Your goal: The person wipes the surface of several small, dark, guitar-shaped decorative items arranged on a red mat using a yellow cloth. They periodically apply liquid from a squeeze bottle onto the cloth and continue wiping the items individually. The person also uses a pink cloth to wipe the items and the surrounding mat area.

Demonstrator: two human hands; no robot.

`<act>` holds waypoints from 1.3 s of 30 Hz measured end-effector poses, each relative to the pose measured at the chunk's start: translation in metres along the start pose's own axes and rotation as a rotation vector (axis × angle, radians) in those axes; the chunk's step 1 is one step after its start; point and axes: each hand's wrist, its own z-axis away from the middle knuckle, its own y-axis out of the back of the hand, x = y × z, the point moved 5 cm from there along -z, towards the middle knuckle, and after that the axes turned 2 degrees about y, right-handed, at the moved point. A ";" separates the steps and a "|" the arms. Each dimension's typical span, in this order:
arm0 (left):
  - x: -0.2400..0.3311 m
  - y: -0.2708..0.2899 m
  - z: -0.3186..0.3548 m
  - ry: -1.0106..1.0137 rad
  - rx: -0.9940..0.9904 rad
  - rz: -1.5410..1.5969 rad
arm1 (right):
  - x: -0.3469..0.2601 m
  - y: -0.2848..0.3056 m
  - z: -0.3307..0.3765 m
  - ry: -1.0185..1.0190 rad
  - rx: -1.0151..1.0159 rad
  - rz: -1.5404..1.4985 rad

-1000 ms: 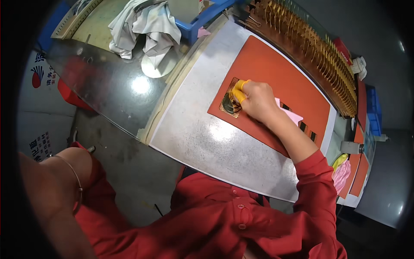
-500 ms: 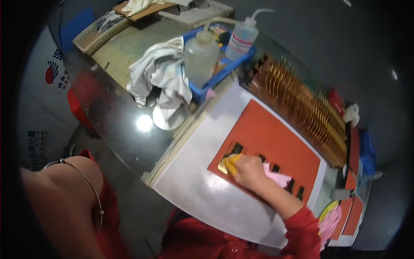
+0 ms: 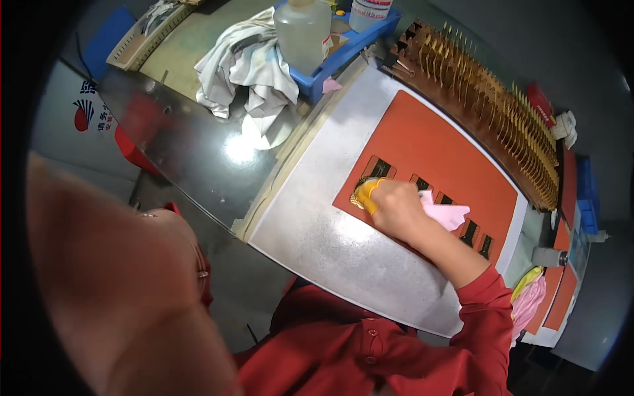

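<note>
My right hand (image 3: pixel 396 206), with yellow covers on its fingertips, is closed and presses down near the left corner of an orange mat (image 3: pixel 446 148). A pink cloth (image 3: pixel 449 213) trails out from under it to the right. Beneath the fingers, a small shiny gold-patterned piece (image 3: pixel 356 197) shows only partly. Beside the hand lie several small dark flat pieces (image 3: pixel 381 167) on the mat, in a row running to the right. My left hand (image 3: pixel 112 277) and arm loom large and blurred at the lower left, off the table; its fingers cannot be made out.
A brown rack (image 3: pixel 422 53) of upright gold-coloured pieces runs along the mat's far side. Left of it stand a blue tray (image 3: pixel 353 53) with bottles and a crumpled white cloth (image 3: pixel 254 69). Another pink cloth (image 3: pixel 528 303) and a grey cylinder (image 3: pixel 549 257) are at the right.
The whole view has shifted, so the table sits higher in the picture. My left arm has come closer and blurred. My right hand stays on the same spot of the mat.
</note>
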 end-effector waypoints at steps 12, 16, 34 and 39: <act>-0.189 -0.017 0.127 0.927 -0.287 -0.135 | 0.059 0.109 -0.125 -0.280 0.462 -1.181; -0.200 -0.059 0.145 1.098 -0.376 0.014 | 0.067 0.113 -0.180 -0.232 0.519 -1.522; -0.204 -0.074 0.155 1.138 -0.444 -0.145 | 0.054 0.109 -0.216 -0.212 0.469 -1.737; -0.203 -0.073 0.153 1.127 -0.449 -0.177 | 0.055 0.108 -0.220 -0.175 0.406 -1.728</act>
